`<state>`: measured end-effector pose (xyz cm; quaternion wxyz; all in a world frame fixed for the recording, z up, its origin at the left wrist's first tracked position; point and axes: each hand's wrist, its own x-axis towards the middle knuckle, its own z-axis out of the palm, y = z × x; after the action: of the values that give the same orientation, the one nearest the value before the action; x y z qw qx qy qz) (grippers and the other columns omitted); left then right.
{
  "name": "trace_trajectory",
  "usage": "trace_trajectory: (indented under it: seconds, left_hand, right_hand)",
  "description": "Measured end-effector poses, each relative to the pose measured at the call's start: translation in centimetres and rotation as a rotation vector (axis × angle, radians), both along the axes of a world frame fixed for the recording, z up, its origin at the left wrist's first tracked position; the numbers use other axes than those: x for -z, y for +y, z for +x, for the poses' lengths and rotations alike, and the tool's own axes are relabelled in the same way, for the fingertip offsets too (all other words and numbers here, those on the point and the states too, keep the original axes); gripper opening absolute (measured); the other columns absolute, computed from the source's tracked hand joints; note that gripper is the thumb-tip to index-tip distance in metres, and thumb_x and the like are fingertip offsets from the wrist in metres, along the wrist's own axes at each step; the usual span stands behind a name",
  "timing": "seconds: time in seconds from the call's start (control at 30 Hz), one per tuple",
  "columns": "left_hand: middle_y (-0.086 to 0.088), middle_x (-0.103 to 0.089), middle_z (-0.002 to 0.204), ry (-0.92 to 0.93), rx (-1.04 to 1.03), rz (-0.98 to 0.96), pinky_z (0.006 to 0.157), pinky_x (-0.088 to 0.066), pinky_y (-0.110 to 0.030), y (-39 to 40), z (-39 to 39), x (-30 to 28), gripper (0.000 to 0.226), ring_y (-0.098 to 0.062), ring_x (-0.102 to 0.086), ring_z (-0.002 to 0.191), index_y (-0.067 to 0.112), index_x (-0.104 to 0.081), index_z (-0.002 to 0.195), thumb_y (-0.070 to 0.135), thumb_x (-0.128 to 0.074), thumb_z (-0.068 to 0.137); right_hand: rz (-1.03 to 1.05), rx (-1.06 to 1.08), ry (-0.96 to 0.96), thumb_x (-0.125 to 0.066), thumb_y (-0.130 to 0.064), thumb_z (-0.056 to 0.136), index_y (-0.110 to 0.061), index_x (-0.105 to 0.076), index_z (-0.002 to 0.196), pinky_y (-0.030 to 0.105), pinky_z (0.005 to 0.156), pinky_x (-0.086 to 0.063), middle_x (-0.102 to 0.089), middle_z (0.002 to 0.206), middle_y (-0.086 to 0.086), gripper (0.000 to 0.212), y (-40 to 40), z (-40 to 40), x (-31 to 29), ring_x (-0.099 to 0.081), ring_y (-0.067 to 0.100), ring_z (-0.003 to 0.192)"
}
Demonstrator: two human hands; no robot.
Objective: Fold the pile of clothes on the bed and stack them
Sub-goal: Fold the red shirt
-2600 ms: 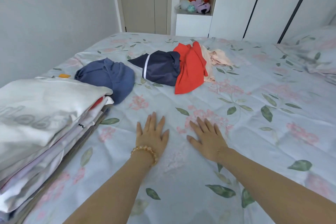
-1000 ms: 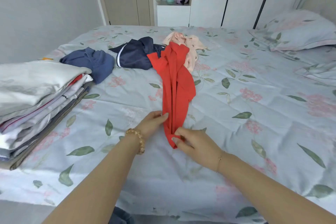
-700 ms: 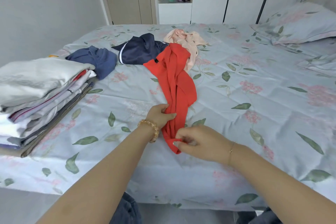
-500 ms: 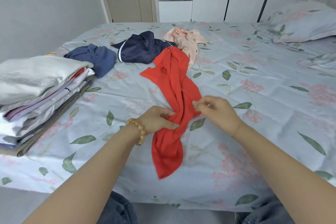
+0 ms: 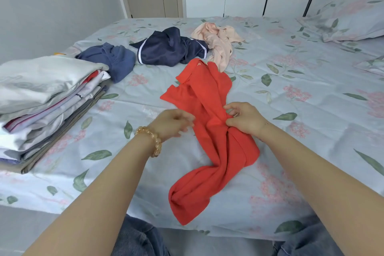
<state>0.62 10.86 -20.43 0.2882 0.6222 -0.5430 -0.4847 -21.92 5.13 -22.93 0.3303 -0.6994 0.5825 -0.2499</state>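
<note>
From the head view, a tall stack of folded clothes (image 5: 45, 97) already sits at the left edge of the bed (image 5: 311, 93), so most of the job looks done. Four garments are left unfolded: one red shirt (image 5: 212, 131), one slate-blue piece (image 5: 112, 60), one navy piece with white trim (image 5: 170, 48), and one pale pink piece (image 5: 218, 41), the last three lying crumpled in a row toward the far side of the bed. The red shirt is the one in work; it lies twisted lengthwise in the middle of the bed, its collar end pointing away and its lower end trailing over the near edge. The right hand (image 5: 245, 119) pinches a bunch of red fabric at the shirt's middle, fingers curled into the cloth. The left hand (image 5: 172, 122) sits just beside the shirt's left edge with fingers bent; motion blur makes it impossible to tell whether it holds any fabric. The shirt likely needs spreading flat before any fold can be made.
</note>
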Motion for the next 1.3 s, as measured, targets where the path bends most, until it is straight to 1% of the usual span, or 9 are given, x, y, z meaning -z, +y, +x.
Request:
trace_trajectory:
  seconds: [0.2,0.37,0.47,0.63,0.73,0.83,1.03,1.17,1.3]
  left_hand:
    - [-0.009,-0.043,0.137,-0.1,-0.366,-0.118,0.108,-0.039,-0.039,-3.0,0.4,2.1,0.053,-0.023,-0.049,0.124,0.017,-0.049,0.133,0.032,-0.07,0.087]
    - [-0.01,-0.042,0.14,-0.174,-0.375,-0.16,0.109,-0.038,-0.039,-3.6,-0.5,2.3,0.055,-0.027,-0.046,0.127,0.019,-0.053,0.129,0.041,-0.072,0.082]
    - [-0.006,-0.044,0.139,-0.242,-0.349,-0.16,0.109,-0.037,-0.039,-3.8,-1.0,2.6,0.059,-0.025,-0.045,0.128,0.022,-0.051,0.129,0.051,-0.07,0.081]
    - [0.002,-0.054,0.127,-0.214,-0.261,-0.098,0.109,-0.039,-0.04,-4.8,-1.3,2.9,0.074,-0.023,-0.047,0.127,0.025,-0.047,0.135,0.065,-0.067,0.076]
    - [-0.001,-0.06,0.118,-0.239,-0.196,-0.063,0.1,-0.045,-0.033,-5.0,-1.6,3.3,0.062,-0.023,-0.056,0.116,0.015,-0.059,0.126,0.059,-0.064,0.082]
    - [-0.003,-0.063,0.088,-0.238,-0.143,-0.098,0.076,-0.046,-0.026,-5.1,-1.6,3.2,0.034,-0.02,-0.062,0.086,0.011,-0.068,0.084,0.045,-0.069,0.085]
    - [-0.005,-0.048,0.059,-0.132,-0.267,-0.202,0.059,-0.036,-0.029,-5.0,1.6,0.5,0.037,-0.02,-0.044,0.061,0.011,-0.051,0.059,0.028,-0.071,0.086]
    - [-0.011,-0.063,0.076,-0.526,-0.28,-0.095,0.073,-0.041,-0.033,-3.8,6.9,0.8,0.029,-0.03,-0.059,0.083,0.008,-0.062,0.069,0.03,-0.066,0.087]
    - [-0.012,-0.057,0.125,-0.922,-0.163,0.096,0.105,-0.035,-0.041,-2.6,7.3,1.9,0.026,-0.034,-0.049,0.119,0.017,-0.066,0.111,0.029,-0.059,0.089]
  right_hand:
    - [0.227,-0.406,0.024,-0.062,0.016,0.08,-0.007,-0.064,0.119,0.022,0.078,-0.044,-0.058,0.1,0.009,0.045,5.1,-3.4,-2.5,-0.052,0.014,0.082]
    - [0.517,-0.697,0.145,-0.072,0.01,0.079,-0.025,-0.067,0.112,0.009,0.066,-0.043,-0.059,0.096,-0.006,0.048,8.4,-4.9,-4.6,-0.053,-0.004,0.074]
    - [0.584,-0.752,0.152,-0.072,-0.002,0.085,-0.02,-0.069,0.114,0.014,0.073,-0.047,-0.068,0.099,-0.002,0.034,8.4,-5.2,-5.2,-0.06,0.004,0.084]
    - [0.168,-0.19,-0.156,-0.069,-0.03,0.088,-0.014,-0.072,0.084,0.022,0.069,-0.05,-0.073,0.081,-0.001,0.016,4.2,-5.1,-4.6,-0.066,0.007,0.074]
    - [-0.071,0.206,-0.128,-0.072,-0.042,0.083,-0.018,-0.064,0.102,0.027,0.083,-0.046,-0.061,0.105,-0.005,0.032,1.2,-3.7,-2.5,-0.058,0.01,0.092]
    - [0.096,0.186,-0.093,-0.077,-0.041,0.079,-0.021,-0.049,0.129,0.026,0.087,-0.042,-0.051,0.115,-0.001,0.06,0.0,-2.3,-0.7,-0.053,0.014,0.104]
    - [0.006,0.204,-0.032,-0.064,-0.016,0.08,-0.01,-0.068,0.085,0.027,0.066,-0.045,-0.063,0.078,0.002,0.008,-0.1,-3.9,-2.0,-0.056,0.013,0.071]
    - [0.152,0.3,0.034,-0.061,-0.017,0.08,-0.013,-0.053,0.061,0.027,0.056,-0.037,-0.052,0.062,0.003,0.021,0.9,-7.6,-3.3,-0.049,0.019,0.061]
    - [0.327,0.164,0.497,-0.063,-0.019,0.083,-0.005,-0.069,0.091,0.026,0.063,-0.045,-0.064,0.102,0.011,0.017,1.9,-9.7,-2.5,-0.059,0.021,0.078]
